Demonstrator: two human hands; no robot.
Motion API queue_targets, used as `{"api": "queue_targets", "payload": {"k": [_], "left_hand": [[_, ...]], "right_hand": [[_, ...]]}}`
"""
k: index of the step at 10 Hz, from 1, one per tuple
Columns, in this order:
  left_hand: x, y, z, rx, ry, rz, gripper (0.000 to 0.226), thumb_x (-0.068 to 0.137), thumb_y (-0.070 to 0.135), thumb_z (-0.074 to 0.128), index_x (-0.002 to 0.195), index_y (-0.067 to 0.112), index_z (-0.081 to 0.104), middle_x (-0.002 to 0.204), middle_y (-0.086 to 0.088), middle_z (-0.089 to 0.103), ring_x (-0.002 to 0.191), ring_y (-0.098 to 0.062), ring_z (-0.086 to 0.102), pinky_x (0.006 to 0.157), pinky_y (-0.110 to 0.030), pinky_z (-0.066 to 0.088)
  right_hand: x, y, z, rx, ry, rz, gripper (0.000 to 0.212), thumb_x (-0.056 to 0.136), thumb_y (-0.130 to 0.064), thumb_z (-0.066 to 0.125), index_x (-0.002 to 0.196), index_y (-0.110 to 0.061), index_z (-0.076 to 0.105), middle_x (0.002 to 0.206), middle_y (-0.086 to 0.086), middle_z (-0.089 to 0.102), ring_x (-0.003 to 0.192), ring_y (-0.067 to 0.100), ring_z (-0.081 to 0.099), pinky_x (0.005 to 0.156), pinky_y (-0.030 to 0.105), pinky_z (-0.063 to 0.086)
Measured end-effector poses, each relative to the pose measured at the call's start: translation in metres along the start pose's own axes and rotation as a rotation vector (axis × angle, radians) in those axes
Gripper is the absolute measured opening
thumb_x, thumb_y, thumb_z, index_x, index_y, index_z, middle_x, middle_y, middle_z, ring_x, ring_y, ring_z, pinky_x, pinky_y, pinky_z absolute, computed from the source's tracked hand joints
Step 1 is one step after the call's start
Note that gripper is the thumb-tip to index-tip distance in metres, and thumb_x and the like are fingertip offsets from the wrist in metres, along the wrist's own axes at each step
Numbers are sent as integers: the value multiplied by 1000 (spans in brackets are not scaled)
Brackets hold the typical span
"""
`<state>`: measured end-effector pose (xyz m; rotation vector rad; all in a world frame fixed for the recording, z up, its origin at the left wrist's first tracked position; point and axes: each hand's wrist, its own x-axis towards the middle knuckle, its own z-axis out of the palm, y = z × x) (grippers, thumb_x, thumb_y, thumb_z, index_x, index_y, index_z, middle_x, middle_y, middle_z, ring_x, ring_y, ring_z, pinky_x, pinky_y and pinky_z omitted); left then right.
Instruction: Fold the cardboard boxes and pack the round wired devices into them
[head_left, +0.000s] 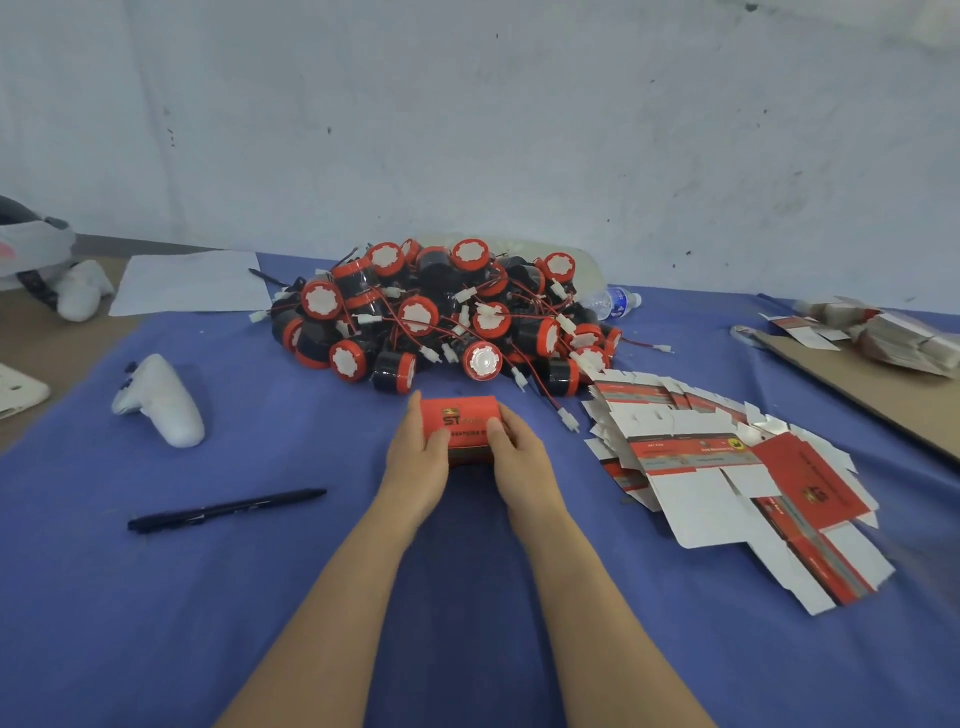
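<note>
Crosswise, box (460, 427) between both hands

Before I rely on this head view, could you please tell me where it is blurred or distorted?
Head view: even light, little glare; the red box in the left hand and right hand is sharp, logo legible; the flat box blanks smear toward the right edge; wide-angle distortion bows the blue cloth.

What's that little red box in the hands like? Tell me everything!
The red box is small folded cardboard, with black and gold print on top. It lies level, in front of the pile of round devices, over the blue cloth. The left hand and right hand grip its ends, thumbs on top.
</note>
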<state>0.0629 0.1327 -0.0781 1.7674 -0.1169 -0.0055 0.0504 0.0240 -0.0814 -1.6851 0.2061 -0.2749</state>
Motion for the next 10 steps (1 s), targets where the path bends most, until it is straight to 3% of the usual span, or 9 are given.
{"api": "queue_targets", "payload": {"k": [1,2,3,4,6,7,8,9,10], "left_hand": [[-8,28,11,-193,15,100,48,105,28,33,150,37,19,155,5,25,139,-17,35,111,-42,37],[-21,74,44,-301,-40,206,45,104,21,39,145,36,32,141,4,41,121,-16,53,90,-35,55],[-44,131,111,-366,-186,263,50,101,17,45,148,24,31,136,-8,52,119,-24,57,95,-46,52],[-104,190,203,-474,-404,260,38,100,19,49,137,17,42,121,-6,57,101,-18,63,75,-32,60],[-288,266,363,-319,-971,379,32,100,21,45,128,10,57,129,-9,60,119,-22,56,102,-33,43],[-369,269,401,-115,-1349,309,51,103,40,35,140,8,47,144,-9,49,131,-24,46,110,-39,36],[-404,259,420,-90,-1493,138,62,102,49,28,148,9,33,152,-9,39,138,-26,38,114,-43,32],[-394,255,407,-188,-1478,45,59,102,50,28,141,10,46,143,-10,50,128,-27,50,108,-44,40],[-355,259,384,-391,-1362,11,43,102,45,34,102,19,68,113,-6,69,99,-18,65,86,-31,51]], "right_hand": [[-10,-18,-13,194,66,15,26,102,-28,42,125,-31,53,102,-11,67,96,10,62,83,24,50],[-22,-49,-62,261,255,-120,20,100,-24,47,117,-32,54,95,-5,68,84,11,66,71,24,56],[-57,-85,-145,200,526,-242,15,100,-24,49,109,-34,53,83,-3,67,69,5,65,67,25,56],[-117,-115,-246,98,829,-282,18,100,-26,47,115,-23,56,102,3,67,89,15,63,84,40,52],[-291,-143,-421,-356,1437,-11,42,101,-17,37,141,-4,38,139,14,49,129,27,44,97,22,30],[-356,-140,-455,-495,1626,323,57,99,-14,35,152,-10,15,159,17,11,147,31,7,117,38,7],[-383,-130,-458,-594,1720,389,62,97,-10,35,153,-18,9,160,12,-11,147,31,-11,117,45,-1],[-369,-123,-447,-567,1648,141,54,97,-6,35,149,-14,24,159,12,13,147,27,9,116,34,9],[-331,-128,-423,-293,1440,-132,40,99,-9,37,139,-12,42,130,1,53,125,15,47,100,23,34]]}}
